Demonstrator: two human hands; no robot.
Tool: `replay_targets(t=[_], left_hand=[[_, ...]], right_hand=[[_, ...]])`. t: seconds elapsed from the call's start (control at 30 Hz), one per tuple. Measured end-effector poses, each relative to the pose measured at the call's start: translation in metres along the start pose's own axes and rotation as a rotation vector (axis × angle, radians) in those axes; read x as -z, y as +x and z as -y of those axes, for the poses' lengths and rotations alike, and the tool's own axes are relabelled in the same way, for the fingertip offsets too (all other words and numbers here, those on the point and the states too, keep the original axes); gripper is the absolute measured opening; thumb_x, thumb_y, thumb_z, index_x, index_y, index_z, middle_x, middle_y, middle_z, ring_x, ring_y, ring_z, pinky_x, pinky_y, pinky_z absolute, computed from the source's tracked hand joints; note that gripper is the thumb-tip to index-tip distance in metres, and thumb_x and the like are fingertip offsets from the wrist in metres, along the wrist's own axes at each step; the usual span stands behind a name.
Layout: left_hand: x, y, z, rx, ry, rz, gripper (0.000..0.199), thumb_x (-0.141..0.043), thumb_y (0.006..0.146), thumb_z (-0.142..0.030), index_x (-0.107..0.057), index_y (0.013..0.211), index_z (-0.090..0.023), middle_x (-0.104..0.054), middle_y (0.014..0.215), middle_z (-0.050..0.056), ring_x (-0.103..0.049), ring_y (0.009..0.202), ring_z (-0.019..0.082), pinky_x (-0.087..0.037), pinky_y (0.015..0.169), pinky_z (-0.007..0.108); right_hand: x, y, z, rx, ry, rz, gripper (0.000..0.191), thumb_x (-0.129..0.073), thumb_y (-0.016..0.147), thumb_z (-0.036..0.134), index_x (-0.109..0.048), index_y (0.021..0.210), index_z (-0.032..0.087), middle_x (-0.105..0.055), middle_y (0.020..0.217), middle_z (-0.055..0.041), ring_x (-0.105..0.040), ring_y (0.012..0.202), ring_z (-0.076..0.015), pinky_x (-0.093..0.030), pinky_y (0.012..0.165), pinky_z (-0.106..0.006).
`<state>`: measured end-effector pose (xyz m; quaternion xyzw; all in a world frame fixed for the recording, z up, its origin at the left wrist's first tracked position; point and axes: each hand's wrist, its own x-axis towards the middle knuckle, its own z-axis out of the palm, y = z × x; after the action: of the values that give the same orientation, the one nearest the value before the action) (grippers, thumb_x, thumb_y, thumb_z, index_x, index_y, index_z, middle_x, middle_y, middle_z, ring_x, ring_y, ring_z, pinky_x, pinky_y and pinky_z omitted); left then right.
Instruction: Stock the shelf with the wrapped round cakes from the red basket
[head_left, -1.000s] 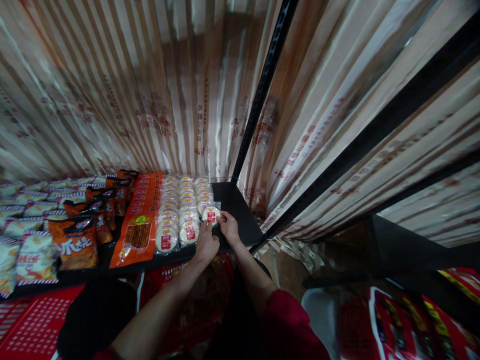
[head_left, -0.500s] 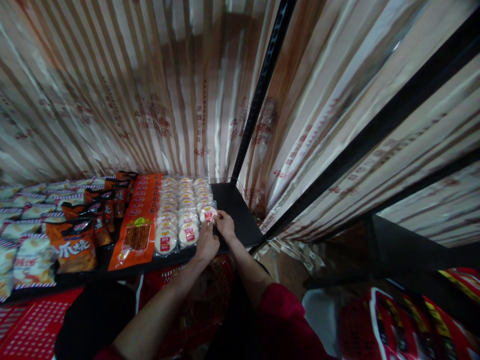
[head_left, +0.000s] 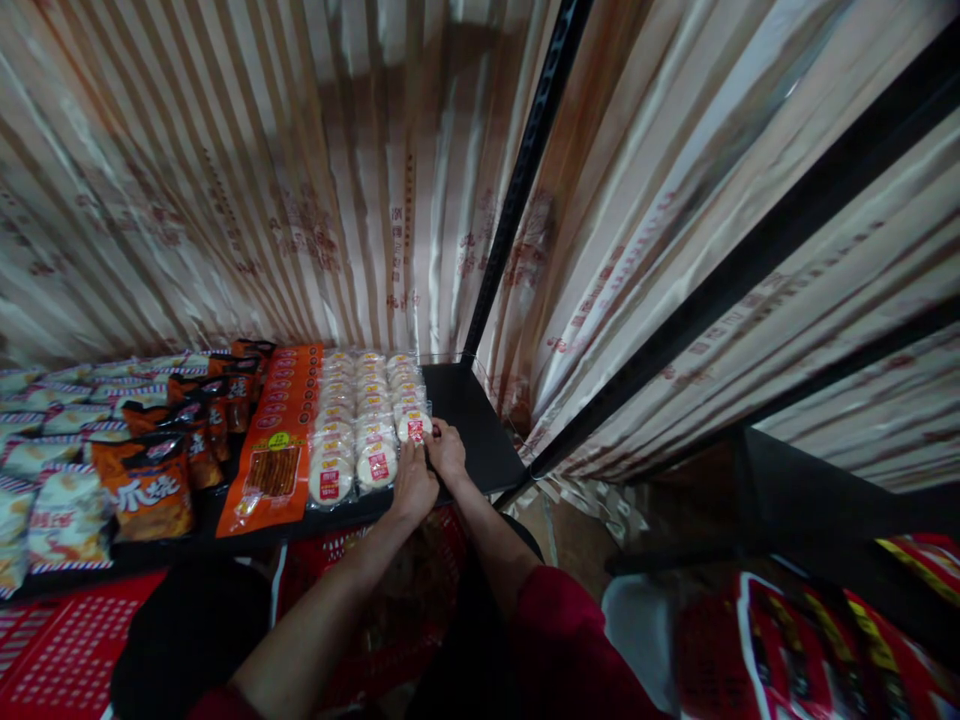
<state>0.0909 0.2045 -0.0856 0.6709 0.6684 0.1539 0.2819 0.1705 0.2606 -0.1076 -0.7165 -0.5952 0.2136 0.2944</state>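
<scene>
A clear-wrapped round white rice cracker point(head_left: 414, 427) with a red label lies at the near end of the rightmost row on the black shelf point(head_left: 469, 415). My left hand point(head_left: 415, 487) grips its near edge, with the fingers together and pointing forward. At the packet's right edge, my right hand point(head_left: 448, 452) closes with bent fingers; the fingertips are partly hidden. Two longer rows of the same crackers, including a near-end packet point(head_left: 376, 467), stand just to the left.
An orange snack pack point(head_left: 274, 430) lies left of the crackers. Beyond it are brown-orange bags point(head_left: 146, 490) and pale striped bags point(head_left: 69, 520). A black post point(head_left: 517, 200) rises at the shelf's back corner, before curtains point(head_left: 360, 180). Red baskets point(head_left: 75, 640) sit below.
Both hands stay at the same cracker packet. My right hand has shifted very slightly left and the packet has barely moved.
</scene>
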Motion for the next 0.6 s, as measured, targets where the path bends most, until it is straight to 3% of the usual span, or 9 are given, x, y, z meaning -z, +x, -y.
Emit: replay_targets(t=[0.37,0.5,0.6], left_hand=[[0.0,0.0,0.004,-0.067,-0.009,-0.009,0.061,-0.037,0.075,-0.008,-0.031,0.135,0.003,-0.028,0.144,0.021,-0.015,0.137,0.027,-0.019,0.113,0.039],[-0.003,-0.001,0.009,-0.151,-0.07,-0.088,0.058,-0.041,0.075,-0.009,-0.038,0.133,-0.003,-0.039,0.139,0.019,-0.02,0.136,0.027,-0.02,0.112,0.044],[-0.008,-0.007,0.014,-0.237,-0.119,-0.151,0.052,-0.042,0.076,-0.01,-0.047,0.127,-0.007,-0.047,0.133,0.017,-0.029,0.133,0.025,-0.024,0.111,0.041]], right_hand=[[-0.01,-0.003,-0.003,-0.013,0.094,-0.047,0.032,-0.056,0.075,0.018,-0.062,0.107,0.015,-0.059,0.096,-0.0075,-0.059,0.07,-0.0118,-0.047,0.073,-0.023],[-0.011,-0.012,-0.004,-0.022,0.18,-0.14,0.042,-0.053,0.075,0.018,-0.056,0.116,0.01,-0.058,0.1,-0.0111,-0.058,0.073,-0.014,-0.047,0.077,-0.027],[-0.012,-0.026,-0.008,-0.008,0.264,-0.221,0.039,-0.048,0.077,0.019,-0.056,0.115,0.01,-0.056,0.102,-0.0122,-0.058,0.077,-0.0147,-0.047,0.079,-0.028]])
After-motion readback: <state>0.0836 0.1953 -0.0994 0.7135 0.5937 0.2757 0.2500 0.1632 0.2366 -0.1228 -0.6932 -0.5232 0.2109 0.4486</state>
